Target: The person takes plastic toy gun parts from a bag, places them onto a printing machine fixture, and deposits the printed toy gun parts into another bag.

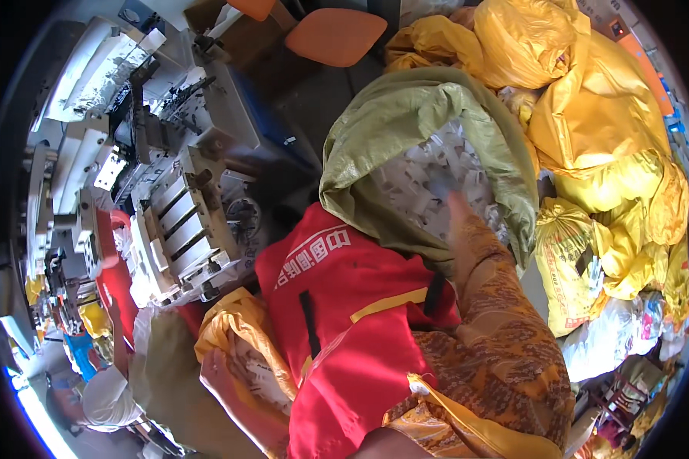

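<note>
My right hand reaches into a large green woven sack standing open in front of me. Many small whitish plastic pieces fill the sack's mouth. That hand is smeared by motion, so its fingers and anything in them cannot be made out. At the lower left, my left hand lies against the side of an orange plastic bag, near its rim. Its fingers are hidden. The bag is open and has whitish pieces in it. A red apron covers my lap between the two containers.
Pale machinery with a ribbed metal block stands on the left. Several full yellow bags are heaped on the right, with a clear plastic bag below them. An orange seat is at the back.
</note>
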`<state>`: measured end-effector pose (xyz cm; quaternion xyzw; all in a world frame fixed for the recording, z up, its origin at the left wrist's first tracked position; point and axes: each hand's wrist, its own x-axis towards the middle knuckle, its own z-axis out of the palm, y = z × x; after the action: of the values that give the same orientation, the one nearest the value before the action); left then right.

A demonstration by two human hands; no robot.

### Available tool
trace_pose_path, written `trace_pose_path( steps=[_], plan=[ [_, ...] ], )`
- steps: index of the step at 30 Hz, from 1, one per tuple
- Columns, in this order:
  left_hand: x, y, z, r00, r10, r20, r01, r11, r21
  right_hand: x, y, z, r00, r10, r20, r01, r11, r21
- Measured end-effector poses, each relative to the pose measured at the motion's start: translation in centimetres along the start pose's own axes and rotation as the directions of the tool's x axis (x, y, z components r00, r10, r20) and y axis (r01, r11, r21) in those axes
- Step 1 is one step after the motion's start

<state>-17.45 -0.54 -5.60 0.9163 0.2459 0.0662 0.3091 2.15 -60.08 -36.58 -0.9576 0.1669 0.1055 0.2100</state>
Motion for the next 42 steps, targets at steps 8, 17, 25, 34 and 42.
trace_pose_path(
  steps=[8, 17, 25, 34, 42],
  plan=[
    [2.8, -0.6, 1.5, 0.984, 0.162, 0.075, -0.170, 0.978, 0.124, -5.2, 1.7, -4.4, 0.998, 0.030, -0.060, -0.016, 0.972, 0.233],
    [1.2, 2.2, 0.2, 0.998, -0.068, -0.013, 0.069, 0.995, 0.067, -6.7, 3.9, -4.5, 0.907, -0.385, 0.173, 0.402, 0.913, -0.073],
    [4.3, 2.3, 0.0, 0.939, 0.221, -0.262, -0.225, 0.974, 0.013, -7.6, -1.2, -12.4, 0.645, -0.714, 0.273, 0.764, 0.618, -0.186],
    [14.2, 10.5, -0.7, 0.546, 0.511, -0.663, -0.558, 0.813, 0.167, -12.1, -16.8, -20.4, 0.888, -0.454, 0.074, 0.002, 0.164, 0.986],
    [16.4, 13.2, -4.1, 0.753, 0.223, -0.619, -0.260, 0.965, 0.032, -14.1, -38.6, -21.6, 0.586, -0.778, -0.226, 0.420, 0.054, 0.906]
  ],
)
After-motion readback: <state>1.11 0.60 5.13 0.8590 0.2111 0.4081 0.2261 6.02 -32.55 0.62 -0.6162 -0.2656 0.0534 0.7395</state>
